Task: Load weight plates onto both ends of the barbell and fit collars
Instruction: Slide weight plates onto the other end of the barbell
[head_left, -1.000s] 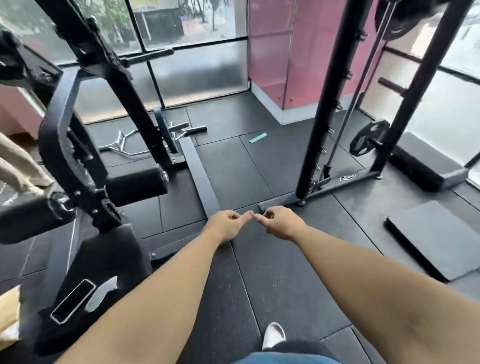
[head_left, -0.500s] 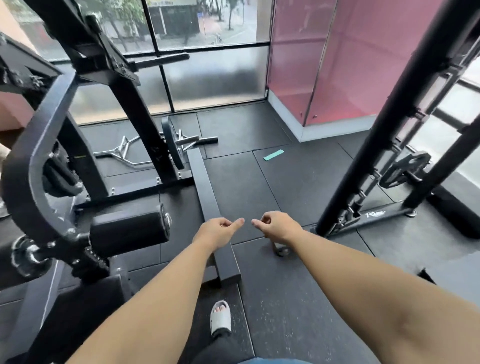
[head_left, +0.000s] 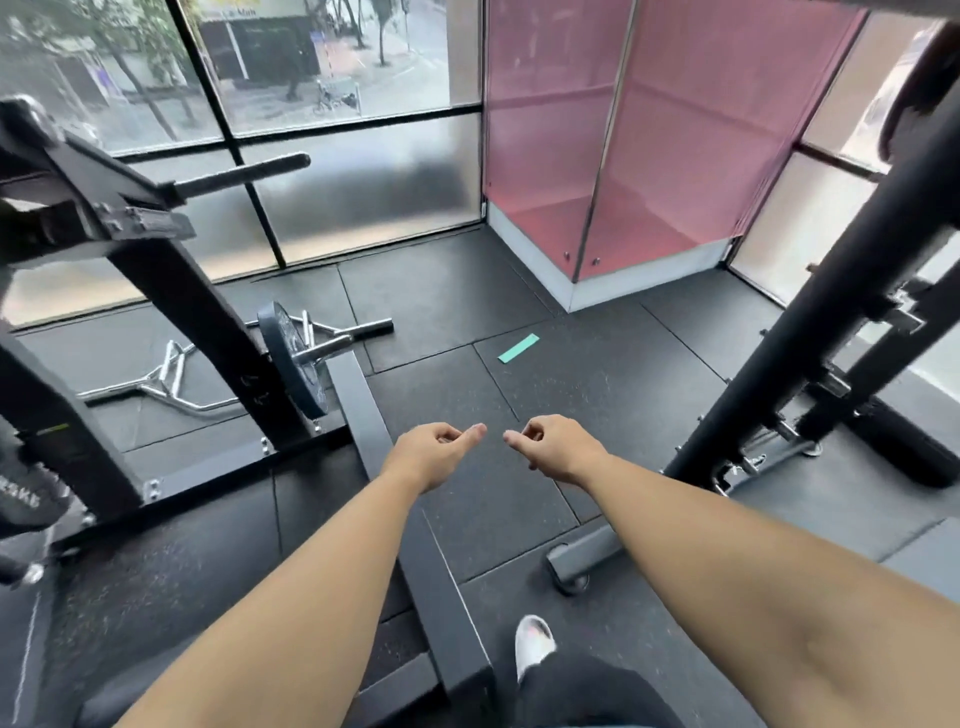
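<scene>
The person is not holding anything. The left hand (head_left: 431, 452) and the right hand (head_left: 558, 447) are held out in front, fingers curled in, thumbs poking toward each other with a gap between them. I think this is the very start of the job: they are walking over to get things, and no loading has begun. I can see 1 weight plate (head_left: 291, 364). It stands on edge on a shiny peg (head_left: 322, 347) of the black machine (head_left: 171, 291). Both hands are in front of that plate and to its right, well apart from it. Behind the plate and to its left, 1 chrome barbell (head_left: 171, 379) with bent grips lies flat on the floor, with nothing on the end I can see. I see 0 collars. To the right of the plate lies 1 teal strip (head_left: 518, 348), and far to the right stands 1 black rack post (head_left: 831, 312). Next, I guess, a hand must reach the plate, grab its rim, and slide it off the peg.
</scene>
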